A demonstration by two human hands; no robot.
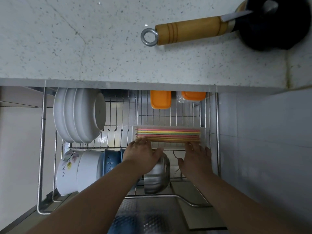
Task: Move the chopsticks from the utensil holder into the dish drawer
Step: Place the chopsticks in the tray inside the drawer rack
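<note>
while flat in the tray (203, 132), coloured chopsticks (168, 135) between two hands (143, 155)

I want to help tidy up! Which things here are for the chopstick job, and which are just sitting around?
For the job: chopsticks, clear tray, dish drawer, left hand, right hand.
Just sitting: white plates, orange boxes, steel bowl, wok.
</note>
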